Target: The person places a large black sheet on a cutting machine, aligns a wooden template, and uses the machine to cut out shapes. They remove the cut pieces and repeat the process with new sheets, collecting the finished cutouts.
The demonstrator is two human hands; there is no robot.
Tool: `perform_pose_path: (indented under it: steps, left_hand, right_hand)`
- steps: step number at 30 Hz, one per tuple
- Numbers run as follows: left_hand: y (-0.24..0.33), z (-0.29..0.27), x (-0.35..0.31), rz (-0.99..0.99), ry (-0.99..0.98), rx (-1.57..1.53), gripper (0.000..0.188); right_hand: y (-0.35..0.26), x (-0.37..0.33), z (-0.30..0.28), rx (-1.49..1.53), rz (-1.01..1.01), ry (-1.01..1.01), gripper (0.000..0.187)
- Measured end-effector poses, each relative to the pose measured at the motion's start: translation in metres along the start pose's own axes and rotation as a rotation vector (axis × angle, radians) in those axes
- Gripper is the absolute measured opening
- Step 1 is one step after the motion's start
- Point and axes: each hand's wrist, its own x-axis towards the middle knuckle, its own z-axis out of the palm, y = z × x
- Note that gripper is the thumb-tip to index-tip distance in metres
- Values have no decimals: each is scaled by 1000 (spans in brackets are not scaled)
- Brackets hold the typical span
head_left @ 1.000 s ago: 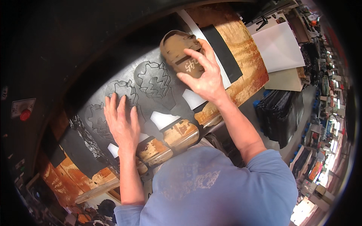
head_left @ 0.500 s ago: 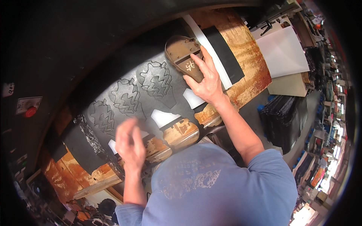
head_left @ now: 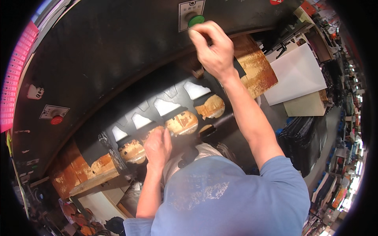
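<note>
My right hand point(head_left: 214, 49) is raised to the dark machine front, fingers curled in with the thumb against them. Its fingertips are at the lower edge of a green push button point(head_left: 196, 21); whether they press it I cannot tell. My left hand point(head_left: 157, 147) hangs loosely closed over the near edge of the worn wooden board point(head_left: 182, 122), with no object showing in it. A black sheet point(head_left: 145, 105) with cut-out gaps lies on the board, white showing through. Part of a brown metal cutting die point(head_left: 198, 72) shows beneath the machine front, mostly in shadow.
A red button point(head_left: 56, 120) sits on the machine front at the left. White sheets point(head_left: 296, 74) lie at the right, above a stack of black sheets point(head_left: 303, 137) near the floor. A pink printed sheet point(head_left: 17, 74) hangs far left.
My right hand has left the cutting die and risen to the green button. My left hand has moved right and curled closed. The view has shifted, showing more of the machine front.
</note>
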Motion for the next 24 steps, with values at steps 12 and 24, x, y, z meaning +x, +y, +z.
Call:
perform_pose_path:
  steps: [12, 24]
  left_hand:
    - [10, 3, 14, -66, 63, 47, 26]
    - [13, 7, 17, -89, 78, 115, 33]
  right_hand:
    - [-15, -164, -72, -143, 506, -235, 7]
    - [-14, -166, -75, -190, 466, -412, 10]
